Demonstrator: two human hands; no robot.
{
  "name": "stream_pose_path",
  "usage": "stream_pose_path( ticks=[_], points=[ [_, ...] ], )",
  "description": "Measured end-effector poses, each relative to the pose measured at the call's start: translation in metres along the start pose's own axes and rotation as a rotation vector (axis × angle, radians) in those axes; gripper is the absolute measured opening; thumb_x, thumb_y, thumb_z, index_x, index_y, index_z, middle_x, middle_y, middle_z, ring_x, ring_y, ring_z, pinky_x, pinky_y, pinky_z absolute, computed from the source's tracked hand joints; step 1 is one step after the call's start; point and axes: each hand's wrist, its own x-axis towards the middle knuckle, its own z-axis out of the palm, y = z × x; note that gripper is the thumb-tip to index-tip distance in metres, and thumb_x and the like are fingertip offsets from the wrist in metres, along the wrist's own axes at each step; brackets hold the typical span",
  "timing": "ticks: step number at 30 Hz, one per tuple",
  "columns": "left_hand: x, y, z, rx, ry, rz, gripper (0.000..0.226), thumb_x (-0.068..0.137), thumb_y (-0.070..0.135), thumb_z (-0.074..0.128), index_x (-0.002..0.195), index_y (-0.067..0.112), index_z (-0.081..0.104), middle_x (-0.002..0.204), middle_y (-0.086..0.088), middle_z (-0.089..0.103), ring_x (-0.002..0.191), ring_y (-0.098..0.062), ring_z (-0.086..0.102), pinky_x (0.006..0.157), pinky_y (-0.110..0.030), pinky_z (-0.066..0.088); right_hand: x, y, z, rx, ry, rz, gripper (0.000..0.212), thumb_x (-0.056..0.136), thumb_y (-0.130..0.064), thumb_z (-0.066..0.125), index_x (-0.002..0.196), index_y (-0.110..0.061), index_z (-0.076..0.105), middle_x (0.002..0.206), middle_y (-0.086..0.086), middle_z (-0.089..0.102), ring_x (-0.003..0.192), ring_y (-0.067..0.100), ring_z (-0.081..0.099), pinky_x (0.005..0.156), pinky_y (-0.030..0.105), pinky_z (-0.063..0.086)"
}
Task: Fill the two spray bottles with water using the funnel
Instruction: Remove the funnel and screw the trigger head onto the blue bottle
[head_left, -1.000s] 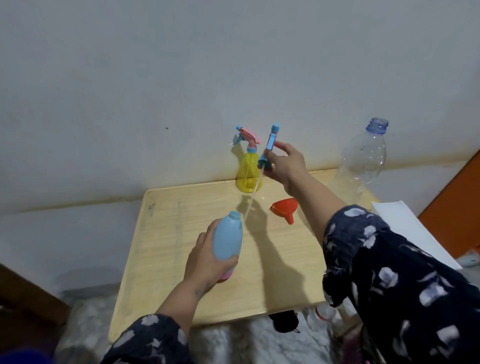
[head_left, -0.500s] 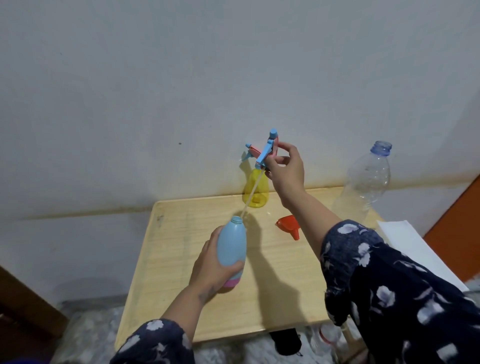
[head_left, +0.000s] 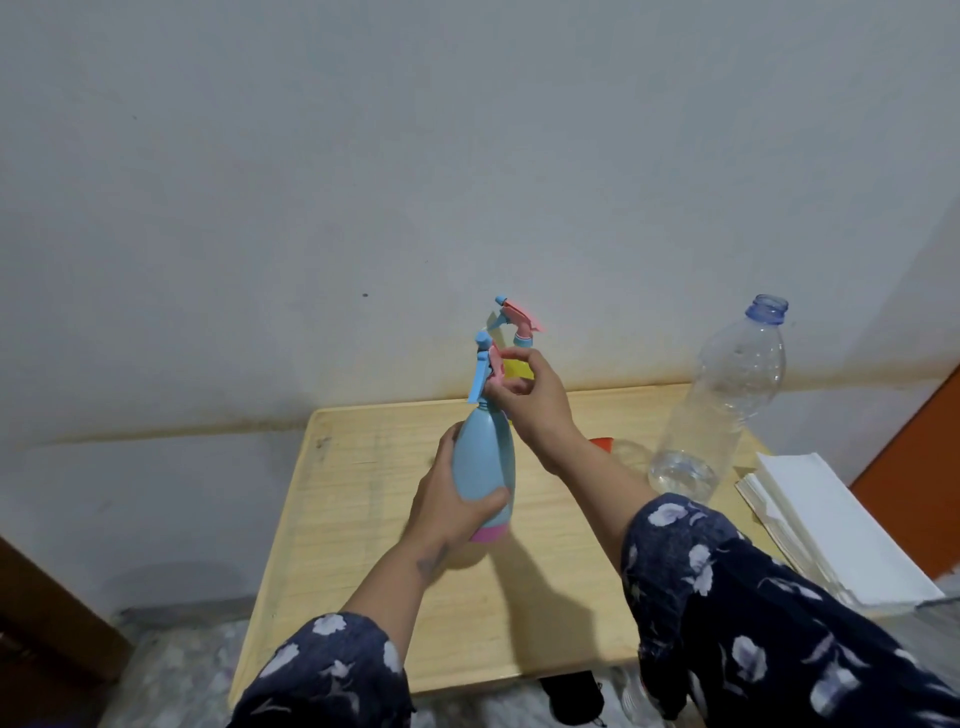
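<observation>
Two hands work above the wooden table (head_left: 363, 519): the left hand (head_left: 447, 504) grips the blue spray bottle (head_left: 483, 457), the right hand (head_left: 535, 405) pinches its spray head (head_left: 485, 371) at the neck. Behind, the yellow spray bottle (head_left: 519, 332) and red funnel (head_left: 601, 443) are mostly hidden. An uncapped clear water bottle (head_left: 727, 405) and white paper stack (head_left: 831, 525) sit right; no writing is legible.

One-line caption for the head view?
Left hand holds blue bottle while right hand seats its sprayer; funnel behind.
</observation>
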Motion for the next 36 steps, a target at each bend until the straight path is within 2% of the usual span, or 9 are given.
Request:
stream_pose_path(
  ticks=[4,8,10,16,21,24,27,32,36],
  points=[
    [0.002,0.002,0.002,-0.023,0.004,-0.012,0.081,0.062,0.042,0.075,0.126,0.055,0.027,0.116,0.012,0.054,0.102,-0.012,0.057,0.078,-0.034,0.055,0.0,0.0,-0.003,0.005,0.0,0.013,0.045,0.079,-0.016,0.075,0.117,-0.022,0.053,0.078,-0.005,0.064,0.074,0.002,0.06,0.079,0.027,0.049],
    [0.005,0.004,0.001,-0.045,-0.008,0.004,0.083,0.064,0.04,0.079,0.129,0.053,0.029,0.117,0.014,0.053,0.104,-0.011,0.056,0.083,-0.037,0.056,0.008,0.0,-0.01,0.091,-0.082,0.152,0.059,0.077,-0.016,0.078,0.13,-0.015,0.05,0.098,0.005,0.068,0.099,0.018,0.064,0.097,0.037,0.048],
    [0.005,0.003,-0.001,-0.051,-0.022,0.014,0.085,0.063,0.04,0.08,0.131,0.052,0.03,0.12,0.013,0.052,0.105,-0.013,0.056,0.082,-0.036,0.056,0.012,-0.004,-0.018,0.079,-0.163,0.163,0.059,0.078,-0.01,0.076,0.131,-0.017,0.053,0.096,0.008,0.067,0.101,0.022,0.064,0.102,0.041,0.046],
    [0.005,0.005,-0.002,-0.088,-0.121,0.015,0.086,0.073,0.027,0.081,0.138,0.049,0.028,0.122,0.009,0.049,0.107,-0.016,0.055,0.071,-0.023,0.051,0.022,-0.022,-0.04,0.034,-0.39,0.199,0.051,0.084,0.009,0.062,0.13,-0.01,0.052,0.102,0.016,0.062,0.097,0.024,0.061,0.089,0.033,0.051],
    [0.005,0.011,0.002,-0.174,-0.103,0.023,0.087,0.067,0.03,0.082,0.138,0.042,0.034,0.122,0.011,0.055,0.105,-0.011,0.06,0.071,-0.022,0.053,0.021,-0.018,-0.032,-0.062,-0.297,0.102,0.051,0.077,-0.002,0.076,0.121,-0.016,0.055,0.08,0.01,0.062,0.081,0.019,0.057,0.085,0.038,0.048],
    [0.006,0.011,0.003,-0.205,-0.109,0.02,0.087,0.064,0.034,0.08,0.138,0.043,0.035,0.121,0.01,0.056,0.106,-0.014,0.061,0.075,-0.029,0.057,0.021,-0.016,-0.03,-0.039,-0.28,0.082,0.051,0.076,-0.007,0.077,0.121,-0.019,0.055,0.081,0.011,0.063,0.087,0.021,0.06,0.098,0.042,0.046],
    [0.008,0.014,0.0,-0.209,-0.141,-0.007,0.088,0.062,0.036,0.081,0.138,0.04,0.036,0.119,0.009,0.058,0.104,-0.015,0.062,0.079,-0.034,0.059,0.022,-0.02,-0.036,0.009,-0.335,0.072,0.044,0.081,-0.003,0.071,0.118,-0.02,0.055,0.093,0.014,0.069,0.095,0.023,0.065,0.098,0.039,0.049],
    [0.007,0.022,0.0,-0.201,-0.164,0.024,0.083,0.066,0.029,0.081,0.135,0.042,0.037,0.117,0.01,0.059,0.101,-0.012,0.063,0.071,-0.024,0.055,0.023,-0.026,-0.037,0.009,-0.288,0.013,0.04,0.081,-0.005,0.072,0.116,-0.018,0.058,0.098,0.017,0.072,0.098,0.03,0.067,0.098,0.041,0.049],
    [0.006,0.026,0.002,-0.196,-0.114,0.032,0.079,0.077,0.017,0.08,0.136,0.042,0.033,0.117,0.011,0.055,0.1,-0.011,0.06,0.064,-0.017,0.052,0.021,-0.026,-0.035,-0.076,-0.226,-0.016,0.048,0.073,-0.007,0.079,0.115,-0.016,0.058,0.076,0.005,0.065,0.078,0.02,0.062,0.086,0.034,0.052]
  ],
)
